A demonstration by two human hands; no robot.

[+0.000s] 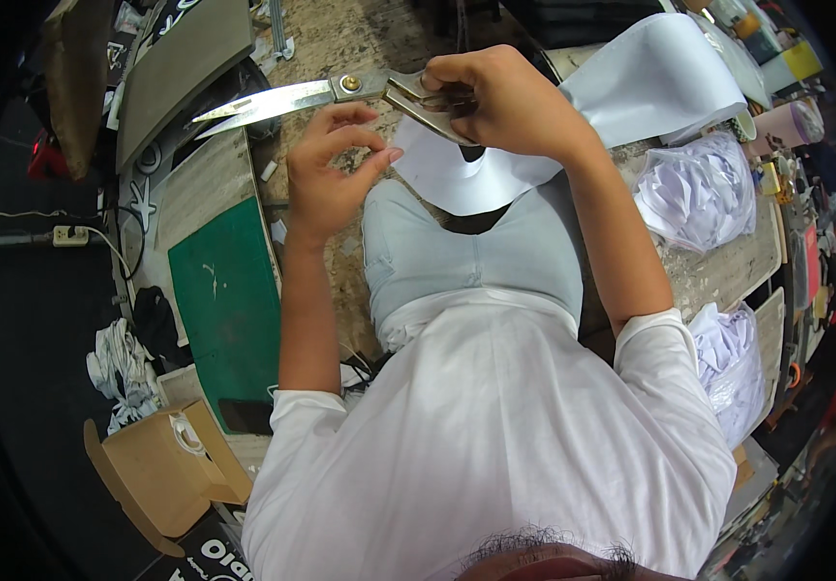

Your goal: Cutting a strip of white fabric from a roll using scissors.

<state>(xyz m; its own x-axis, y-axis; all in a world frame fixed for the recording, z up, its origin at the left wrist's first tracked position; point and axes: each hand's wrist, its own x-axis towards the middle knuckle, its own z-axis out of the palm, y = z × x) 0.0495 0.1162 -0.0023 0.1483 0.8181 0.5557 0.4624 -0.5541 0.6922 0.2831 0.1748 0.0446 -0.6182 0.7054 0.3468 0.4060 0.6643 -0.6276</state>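
White sheet material (660, 73): a wide strip running from beyond the right hand (505, 97) down under it, its cut edge ending just beside the left hand (336, 169). Green cutting mat (229, 290): below and to the left of the left hand, flat on the worktable (340, 39). Bagged white fabric (694, 189): right of the right forearm. Cardboard box (161, 465): well below the left elbow. Scissors (311, 94): gripped by the right hand through the handles, blades nearly shut, pointing left above the left hand. Left hand: fingertips pinched together; what they pinch cannot be told.
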